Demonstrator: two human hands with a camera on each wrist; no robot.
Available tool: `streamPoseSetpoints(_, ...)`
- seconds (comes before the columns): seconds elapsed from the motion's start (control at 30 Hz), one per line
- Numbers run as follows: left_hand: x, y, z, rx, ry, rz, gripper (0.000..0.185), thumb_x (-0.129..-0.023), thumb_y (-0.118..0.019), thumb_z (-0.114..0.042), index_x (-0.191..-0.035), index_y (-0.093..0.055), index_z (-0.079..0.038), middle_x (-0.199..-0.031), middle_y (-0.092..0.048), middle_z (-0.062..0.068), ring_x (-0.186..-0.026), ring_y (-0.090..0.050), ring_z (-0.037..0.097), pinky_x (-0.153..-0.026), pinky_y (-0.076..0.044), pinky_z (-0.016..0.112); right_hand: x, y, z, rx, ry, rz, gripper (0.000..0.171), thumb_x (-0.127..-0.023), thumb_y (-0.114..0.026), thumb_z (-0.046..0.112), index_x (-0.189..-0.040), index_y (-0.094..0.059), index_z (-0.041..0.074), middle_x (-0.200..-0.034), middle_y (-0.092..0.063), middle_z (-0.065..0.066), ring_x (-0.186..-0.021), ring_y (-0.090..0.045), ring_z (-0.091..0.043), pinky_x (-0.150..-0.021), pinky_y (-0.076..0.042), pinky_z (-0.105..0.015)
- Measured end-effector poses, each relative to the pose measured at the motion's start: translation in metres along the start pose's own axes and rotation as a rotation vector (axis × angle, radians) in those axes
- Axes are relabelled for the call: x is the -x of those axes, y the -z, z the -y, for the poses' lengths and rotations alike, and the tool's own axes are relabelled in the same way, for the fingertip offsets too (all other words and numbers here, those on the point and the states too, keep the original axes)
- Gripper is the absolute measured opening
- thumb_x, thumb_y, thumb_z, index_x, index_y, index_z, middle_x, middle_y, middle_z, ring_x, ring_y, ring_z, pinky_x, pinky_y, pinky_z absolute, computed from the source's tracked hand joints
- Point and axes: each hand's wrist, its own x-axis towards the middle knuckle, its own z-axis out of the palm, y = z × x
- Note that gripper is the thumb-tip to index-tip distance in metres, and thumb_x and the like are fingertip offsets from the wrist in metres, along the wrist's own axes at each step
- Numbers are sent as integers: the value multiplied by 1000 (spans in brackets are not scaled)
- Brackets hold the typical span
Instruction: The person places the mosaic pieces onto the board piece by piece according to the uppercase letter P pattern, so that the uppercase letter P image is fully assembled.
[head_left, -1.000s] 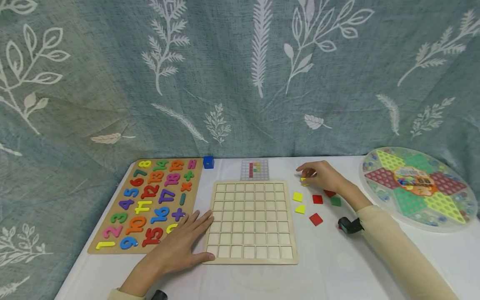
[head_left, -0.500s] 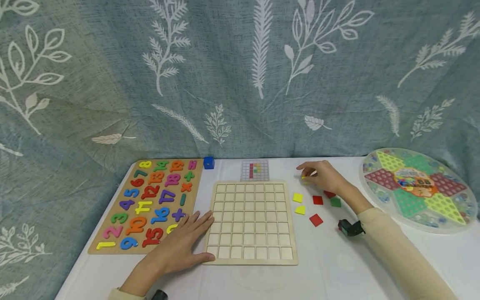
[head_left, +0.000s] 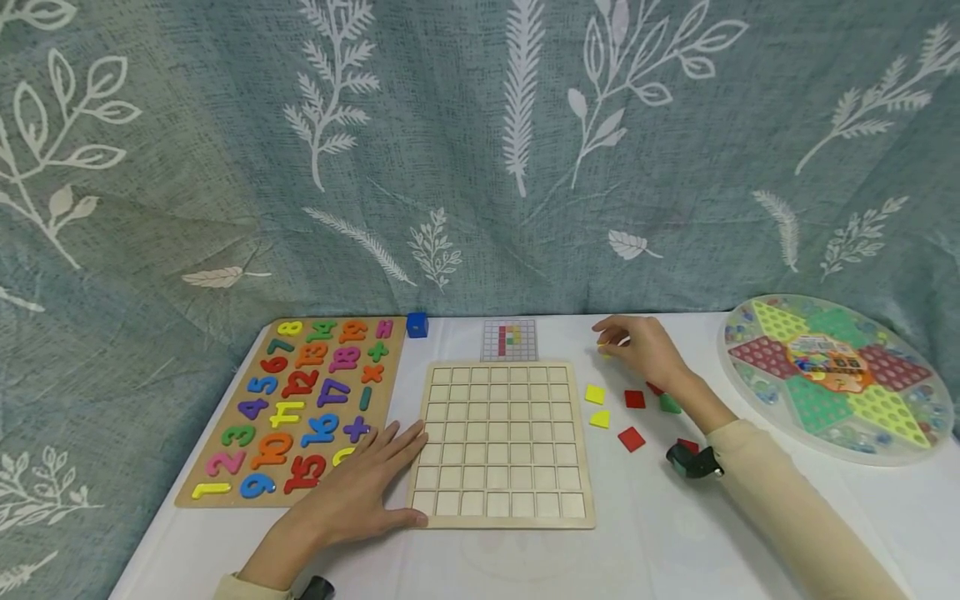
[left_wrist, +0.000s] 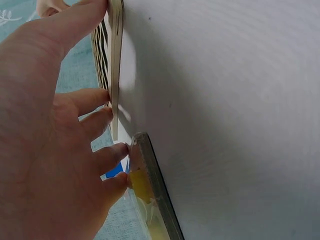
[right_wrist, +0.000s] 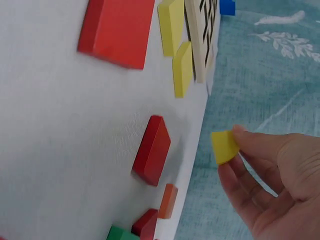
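My right hand pinches a small yellow tile between thumb and fingers, held above the table's far side. Below it lie yellow tiles and red tiles, with a green tile partly under the forearm. An orange piece shows only in the right wrist view. With fingers spread, my left hand rests across the left edge of a wooden grid board, whose squares hold no tiles. Its other fingertips reach the edge of the number puzzle board.
Behind the grid board lies a printed pattern card, near a blue cube. A round star-patterned game board stands at the right. A leaf-print curtain hangs along the table's back edge.
My right hand has risen slightly and tilted with the yellow tile, its forearm shifting a little left. A red tile beside the wrist device now shows more. The left hand stays put.
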Motion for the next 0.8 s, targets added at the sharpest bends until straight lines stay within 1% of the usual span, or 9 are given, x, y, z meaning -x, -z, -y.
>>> streamPoseSetpoints(0.17, 0, 0, 0, 12, 2, 1, 95, -68, -53, -73, -143, -26, -20, -150, -18, -4, -136, -13, 31, -111, -16, 50, 0, -2, 7, -33, 14, -6, 28, -77, -69, 3, -105, -65, 2, -84, -67, -5, -78, -63, -19, -70, -53, -36)
streamPoseSetpoints(0.4, 0, 1, -1, 18, 20, 18, 96, -67, -54, -72, -143, -27, -20, -150, -18, -4, -137, -11, 31, -111, -15, 50, -1, -9, 15, -81, 7, 33, 28, -78, -69, 7, -105, -65, 3, -84, -66, -2, -78, -63, -16, -70, -52, -32)
streamPoseSetpoints(0.6, 1, 1, -2, 11, 41, 20, 98, -66, -53, -74, -143, -26, -21, -150, -18, -5, -137, -12, 30, -110, -17, 50, -3, -15, 20, -124, 16, 73, 29, -78, -70, 7, -106, -65, 4, -85, -66, 0, -79, -63, -14, -72, -52, -30)
streamPoseSetpoints(0.8, 1, 0, -1, 12, 16, -2, 97, -67, -54, -72, -144, -25, -20, -150, -17, -4, -136, -13, 30, -111, -15, 50, -6, -24, 27, -171, 36, 98, 27, -79, -69, 11, -105, -65, 5, -83, -66, 3, -78, -61, -11, -70, -52, -28)
